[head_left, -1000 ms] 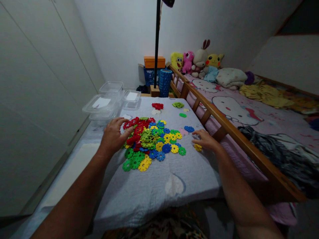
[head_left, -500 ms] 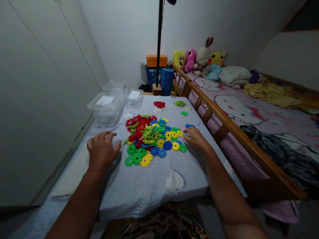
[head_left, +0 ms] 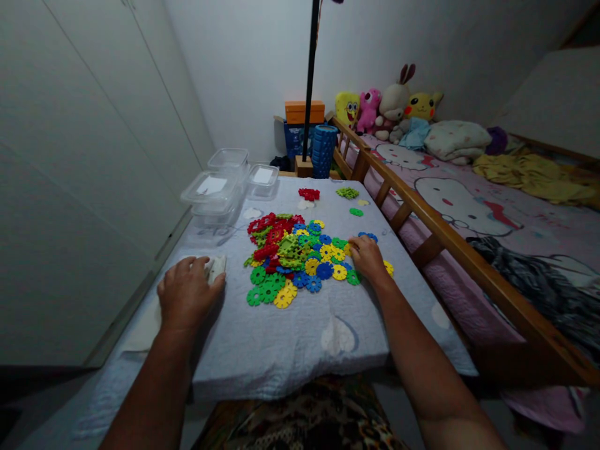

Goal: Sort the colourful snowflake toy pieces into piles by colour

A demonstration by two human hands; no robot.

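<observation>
A mixed pile of notched plastic snowflake discs (head_left: pixel 293 250) in red, green, yellow and blue lies mid-table. At its right edge, my right hand (head_left: pixel 368 256) has its fingertips pinched together at a yellow disc (head_left: pixel 347 249). Another yellow disc (head_left: pixel 389 268) shows beside my right wrist. To the left of the pile, my left hand (head_left: pixel 190 290) is curled around a flat whitish object (head_left: pixel 216 267), its kind unclear. Blue discs (head_left: pixel 368 237) lie just beyond my right hand.
Red pieces (head_left: pixel 309 194), light-green pieces (head_left: pixel 347 193) and a green disc (head_left: pixel 356 212) lie farther back. Clear plastic boxes (head_left: pixel 210 197) are stacked at the back left, with a smaller box (head_left: pixel 264 178) beside them. A wooden bed rail (head_left: pixel 422 219) runs along the right side.
My right hand's fingers have closed at the pile's right edge. A whitish object now shows between my left thumb and fingers. The whole view has shifted slightly.
</observation>
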